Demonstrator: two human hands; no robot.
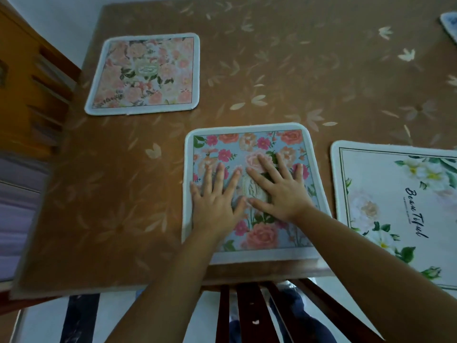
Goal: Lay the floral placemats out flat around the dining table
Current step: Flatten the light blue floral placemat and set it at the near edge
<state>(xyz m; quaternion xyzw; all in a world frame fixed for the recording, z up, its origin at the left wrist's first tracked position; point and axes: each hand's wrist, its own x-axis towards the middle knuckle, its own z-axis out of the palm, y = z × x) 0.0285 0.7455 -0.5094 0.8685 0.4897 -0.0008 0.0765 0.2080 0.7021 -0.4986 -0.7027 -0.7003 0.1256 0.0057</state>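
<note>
A blue floral placemat [269,142] with pink and peach roses lies flat at the table's near edge. Both my hands press on it with straight, spread fingers: my left hand [217,196] on its left half, my right hand [277,186] on its middle. A peach floral placemat [146,73] lies flat at the far left. A white placemat [395,194] with white flowers and script lettering lies to the right. The corner of another placemat [450,26] shows at the top right edge.
The table [296,70] wears a brown cloth with a pale leaf pattern. A dark wooden chair back [249,313] stands at the near edge under my arms. Another wooden chair [37,82] sits at the left side.
</note>
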